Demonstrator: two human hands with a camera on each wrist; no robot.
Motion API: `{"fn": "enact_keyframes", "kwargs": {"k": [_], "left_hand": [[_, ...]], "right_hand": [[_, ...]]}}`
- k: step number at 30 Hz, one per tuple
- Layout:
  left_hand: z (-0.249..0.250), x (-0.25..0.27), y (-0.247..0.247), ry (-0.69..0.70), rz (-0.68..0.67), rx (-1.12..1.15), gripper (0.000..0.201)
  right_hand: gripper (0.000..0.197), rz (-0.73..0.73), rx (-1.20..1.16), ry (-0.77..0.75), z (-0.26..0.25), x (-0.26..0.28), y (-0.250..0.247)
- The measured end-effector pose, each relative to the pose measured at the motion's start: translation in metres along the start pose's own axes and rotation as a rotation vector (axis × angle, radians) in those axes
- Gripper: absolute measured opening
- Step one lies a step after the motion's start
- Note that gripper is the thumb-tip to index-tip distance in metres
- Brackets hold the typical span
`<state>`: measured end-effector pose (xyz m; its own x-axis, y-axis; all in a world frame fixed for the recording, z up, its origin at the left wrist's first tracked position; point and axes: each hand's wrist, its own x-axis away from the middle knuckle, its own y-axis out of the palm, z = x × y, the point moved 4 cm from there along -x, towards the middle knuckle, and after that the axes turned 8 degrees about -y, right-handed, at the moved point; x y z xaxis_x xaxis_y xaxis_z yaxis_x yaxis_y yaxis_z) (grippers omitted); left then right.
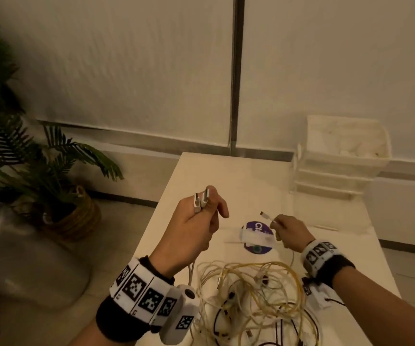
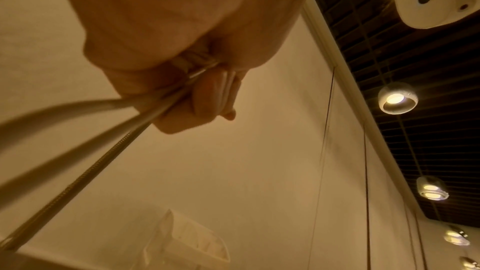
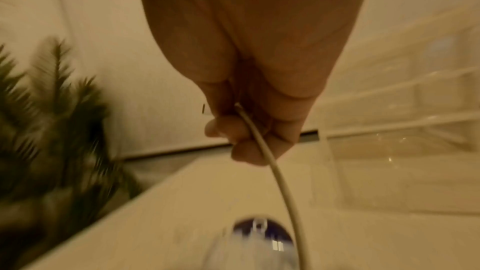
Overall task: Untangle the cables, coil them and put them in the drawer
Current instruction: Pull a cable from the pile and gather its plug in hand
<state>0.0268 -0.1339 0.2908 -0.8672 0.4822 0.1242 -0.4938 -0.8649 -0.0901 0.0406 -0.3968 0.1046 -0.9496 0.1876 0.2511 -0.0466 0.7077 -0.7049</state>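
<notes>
A tangle of white, yellow and black cables (image 1: 256,295) lies on the white table (image 1: 226,176) near its front edge. My left hand (image 1: 196,221) is raised above the table's left side and grips cable ends, with two white plugs (image 1: 201,199) sticking up from the fist. In the left wrist view the curled fingers (image 2: 207,93) hold several cords (image 2: 103,151) running down. My right hand (image 1: 288,233) pinches a thin white cable just behind its small plug (image 1: 266,216). The right wrist view shows that cable (image 3: 280,182) hanging from the fingers (image 3: 241,130).
A white stack of plastic drawers (image 1: 338,158) stands at the table's back right. A purple disc (image 1: 259,236) with a white strip across it lies between my hands. A potted palm (image 1: 39,171) in a basket stands on the floor left of the table.
</notes>
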Motion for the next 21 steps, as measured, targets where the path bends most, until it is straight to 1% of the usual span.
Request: {"fn": "enact_keyframes", "kwargs": {"k": [3,6,8,10,13,16,19,21], "left_hand": [[0.007,-0.001,0.005,0.022,-0.01,0.04,0.049],[0.013,0.002,0.015,0.062,-0.052,0.066,0.048],[0.015,0.007,0.024,0.052,-0.091,0.094,0.05],[0.018,0.013,0.033,0.056,-0.125,0.113,0.05],[0.029,0.023,0.04,0.087,-0.16,0.143,0.048],[0.045,0.033,0.04,0.13,-0.185,0.166,0.047],[0.055,0.043,0.034,0.158,-0.198,0.203,0.046],[0.058,0.047,0.029,0.166,-0.192,0.221,0.046]], "right_hand": [[0.025,0.091,-0.378,0.02,-0.017,0.04,-0.043],[0.028,0.252,-0.767,-0.045,-0.052,0.085,-0.071],[0.029,0.373,-0.966,-0.087,-0.073,0.108,-0.082],[0.028,0.478,-1.102,-0.119,-0.093,0.127,-0.093],[0.027,0.59,-1.217,-0.249,-0.129,0.152,-0.118],[0.026,0.727,-1.252,-0.465,-0.174,0.176,-0.156],[0.024,0.744,-1.272,-0.656,-0.219,0.193,-0.186],[0.024,0.712,-1.265,-0.758,-0.245,0.201,-0.199]]}}
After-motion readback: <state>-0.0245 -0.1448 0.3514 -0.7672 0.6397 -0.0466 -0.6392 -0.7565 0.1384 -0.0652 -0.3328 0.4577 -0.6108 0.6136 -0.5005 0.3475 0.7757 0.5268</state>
